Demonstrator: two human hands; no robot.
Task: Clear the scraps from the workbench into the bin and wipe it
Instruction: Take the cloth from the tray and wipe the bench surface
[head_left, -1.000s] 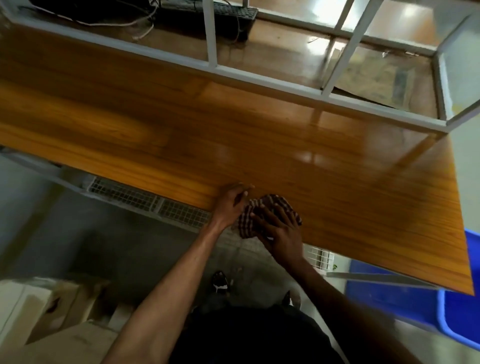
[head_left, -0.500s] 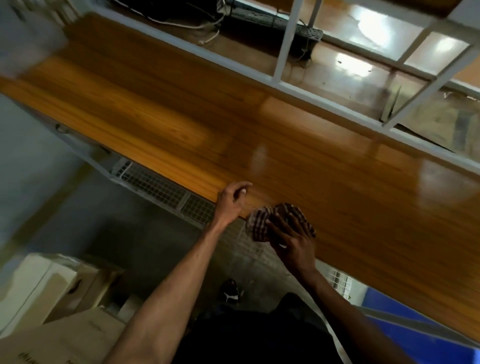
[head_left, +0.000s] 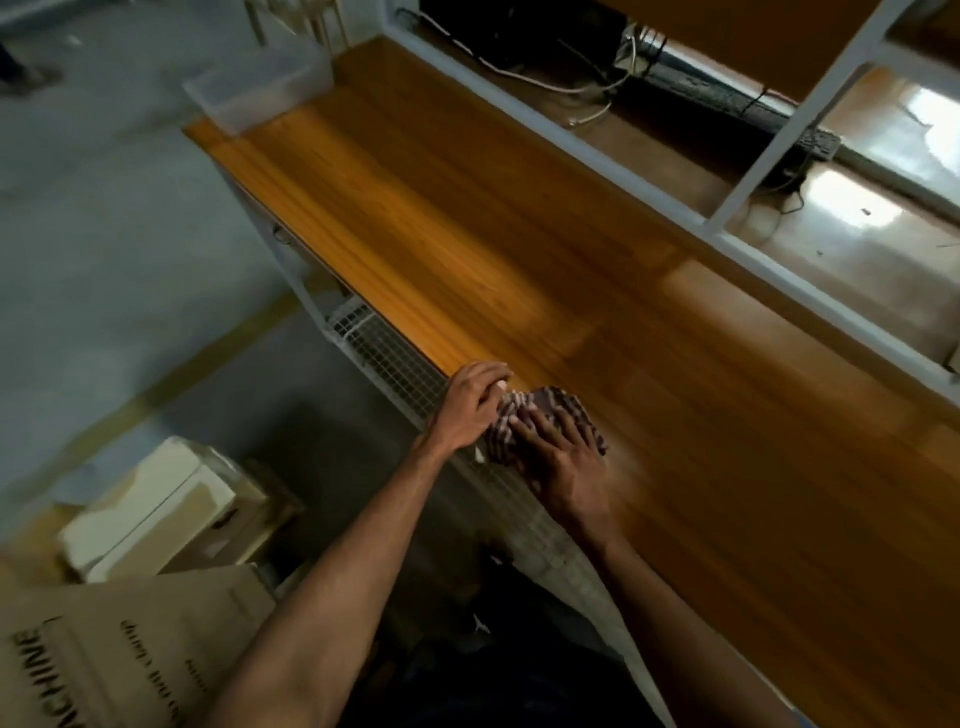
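A long wooden workbench (head_left: 519, 234) runs from upper left to lower right. A bunched checked cloth (head_left: 545, 410) lies at its near edge. My right hand (head_left: 563, 467) presses flat on top of the cloth. My left hand (head_left: 472, 402) is cupped at the bench edge, touching the cloth's left side, with something small and pale at its fingertips. No scraps show on the bare wood. The bin is out of view.
A clear plastic tub (head_left: 260, 85) sits at the bench's far left end. A white frame (head_left: 779, 119) with cables and a black keyboard (head_left: 727, 98) lines the back. A wire mesh shelf (head_left: 384, 353) hangs under the bench. Cardboard boxes (head_left: 156, 519) stand on the floor at left.
My view has swung left, so the blue bin at right is gone and the bench's left end with the tub shows. Both hands stay at the near edge with the cloth.
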